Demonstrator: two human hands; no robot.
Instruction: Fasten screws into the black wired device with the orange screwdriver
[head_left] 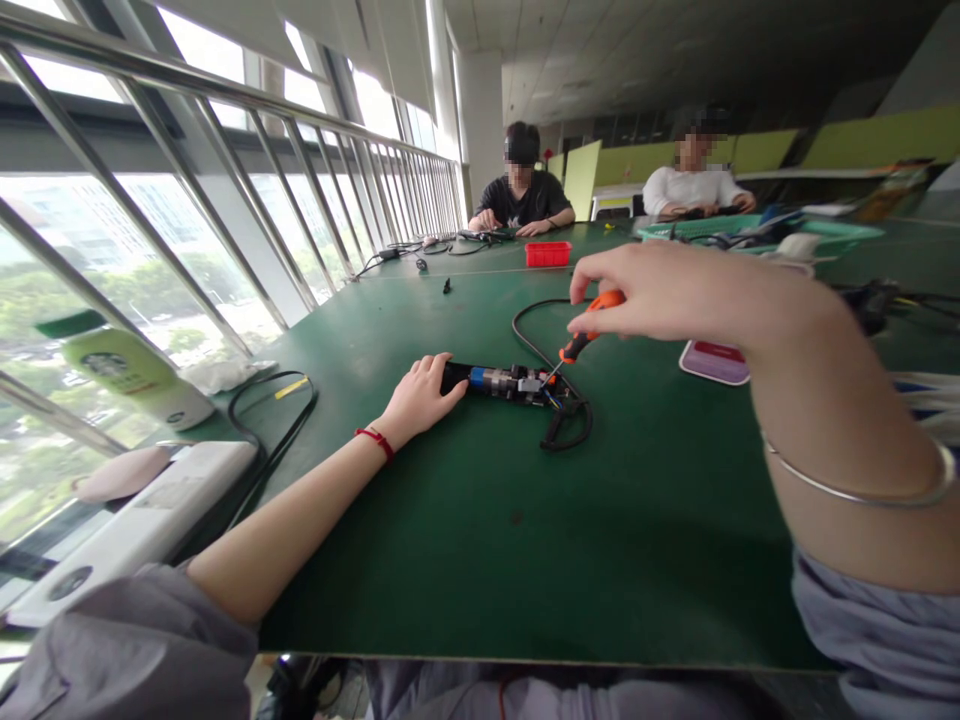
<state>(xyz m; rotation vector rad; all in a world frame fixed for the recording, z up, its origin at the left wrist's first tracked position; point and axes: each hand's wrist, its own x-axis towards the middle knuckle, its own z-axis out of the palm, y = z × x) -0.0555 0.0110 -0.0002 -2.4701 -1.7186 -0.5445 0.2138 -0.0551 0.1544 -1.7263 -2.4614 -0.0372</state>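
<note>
An opened cylindrical black electric device [499,382] lies on the green table, its motor section, small parts and wires exposed. My left hand [420,398] is closed round its black left end. In my right hand [637,290] is an orange-and-black screwdriver [581,342], gripped by the handle and tilted. Its thin metal shaft points down to the left, with the tip at the wired right end of the device. Whether the tip sits in a screw is too small to tell. A black cord [519,318] curves behind the device and loops round its right end.
A red tray [548,254] and a green basket [840,232] of parts stand farther back. A purple-and-white case [714,362] lies near my right wrist. At left are a green-capped bottle [135,370], a white box [142,520] and a railing. Two people sit across the table.
</note>
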